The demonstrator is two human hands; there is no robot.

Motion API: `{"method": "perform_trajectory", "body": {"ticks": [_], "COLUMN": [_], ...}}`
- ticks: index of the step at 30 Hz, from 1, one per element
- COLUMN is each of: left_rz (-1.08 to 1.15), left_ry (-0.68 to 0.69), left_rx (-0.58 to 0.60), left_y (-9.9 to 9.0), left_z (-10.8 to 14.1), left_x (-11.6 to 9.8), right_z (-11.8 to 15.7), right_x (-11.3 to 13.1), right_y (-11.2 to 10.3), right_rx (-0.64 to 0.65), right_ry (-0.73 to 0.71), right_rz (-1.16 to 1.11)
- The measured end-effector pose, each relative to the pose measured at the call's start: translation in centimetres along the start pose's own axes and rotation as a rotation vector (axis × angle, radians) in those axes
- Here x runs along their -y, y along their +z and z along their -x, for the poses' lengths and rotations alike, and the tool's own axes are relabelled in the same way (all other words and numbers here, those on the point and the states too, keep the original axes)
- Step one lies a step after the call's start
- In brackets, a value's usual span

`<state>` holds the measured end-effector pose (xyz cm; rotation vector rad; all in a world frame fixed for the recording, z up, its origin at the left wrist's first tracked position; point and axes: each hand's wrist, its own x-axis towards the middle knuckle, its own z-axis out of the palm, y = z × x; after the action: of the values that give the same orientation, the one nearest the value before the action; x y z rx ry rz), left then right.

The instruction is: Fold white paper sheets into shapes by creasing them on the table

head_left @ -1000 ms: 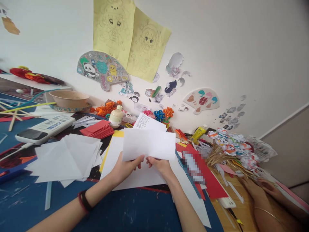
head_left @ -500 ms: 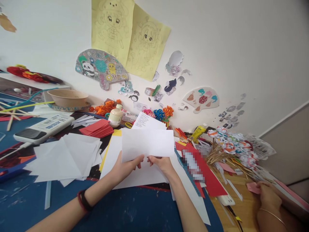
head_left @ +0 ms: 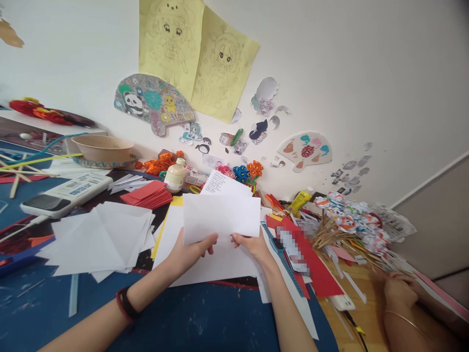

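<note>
A blank white sheet of paper (head_left: 222, 215) is held up between both my hands. My left hand (head_left: 192, 252) grips its lower left edge, thumb in front and fingers behind. At the lower right edge, my right hand (head_left: 254, 247) pinches it the same way. Below and behind it lie larger white sheets (head_left: 220, 266) on the table. To the left is a loose stack of white paper squares (head_left: 102, 239), with a pile of red paper pieces (head_left: 146, 195) behind it.
A glue bottle (head_left: 176, 176) and a handwritten note (head_left: 223, 185) stand beyond the sheet. At right are a blue watch (head_left: 278, 244), a phone (head_left: 293, 249), red paper (head_left: 322, 274) and paper flowers (head_left: 348, 217). Another person's hand (head_left: 401, 291) rests at far right.
The held sheet has shifted slightly left. My right hand has moved a little right along its lower edge, away from my left hand. The pink paper by the other person's hand no longer shows.
</note>
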<state>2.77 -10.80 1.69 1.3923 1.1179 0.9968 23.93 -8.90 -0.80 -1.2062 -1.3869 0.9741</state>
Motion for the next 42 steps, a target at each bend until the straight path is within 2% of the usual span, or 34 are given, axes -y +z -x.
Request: {"method": "perform_trajectory", "body": {"ticks": [9,20,29,32,38,42], "left_rz": [-0.021,0.022,0.065,0.158,0.33,0.417], "left_ry": [0.016,0.003,0.004,-0.01,-0.033,-0.073], "left_rx": [-0.006,-0.001,-0.038,-0.042,0.019,0.043], "left_y": [-0.1,-0.2,-1.5,-1.7,-1.6,-1.6], "left_z": [0.0,-0.1,-0.7,-1.0,-1.2,-1.4], "left_x": [-0.2,0.0,0.5,0.7,0.8,0.8], "right_z": [-1.1,-1.3,-1.8,-1.8,-1.2,-0.8], "right_x": [-0.8,-0.5,-1.2,-1.0,0.1,0.3], "right_y": [-2.0,-3.5,-6.9,-6.1,-2.4,-1.2], "right_rx": [0.025,-0.031,-0.343,-0.339,-0.07,-0.013], "right_ry": [-0.053,-0.116,-0.154,-0.185,-0.435,-0.453], "right_rz": [0.024,0.074,0.044,0.053,0.458,0.466]}}
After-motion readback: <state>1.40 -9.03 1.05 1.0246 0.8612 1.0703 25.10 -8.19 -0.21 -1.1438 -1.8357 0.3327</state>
